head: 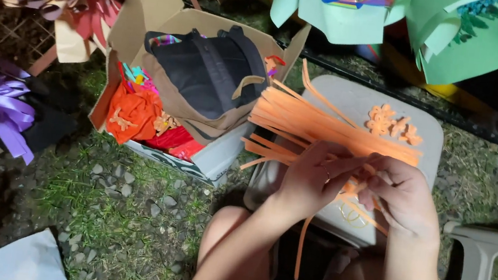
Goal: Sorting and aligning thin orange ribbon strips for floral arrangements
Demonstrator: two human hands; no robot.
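A pile of long orange paper strips (313, 123) lies across a grey plastic stool (353, 99). My left hand (310, 178) rests over the near end of the pile, fingers pinched on an orange strip (301, 243) that dangles toward my knees. My right hand (402, 198) is beside it, fingertips closed on the same strip where the two hands meet. Small orange paper flower cutouts (391, 124) sit at the far right of the stool top.
An open cardboard box (144, 15) to the left holds a black bag (213, 70) and orange and red paper pieces (136, 114). Coloured paper decorations ring the scene. Grass and gravel lie below; another grey stool (477, 272) stands at right.
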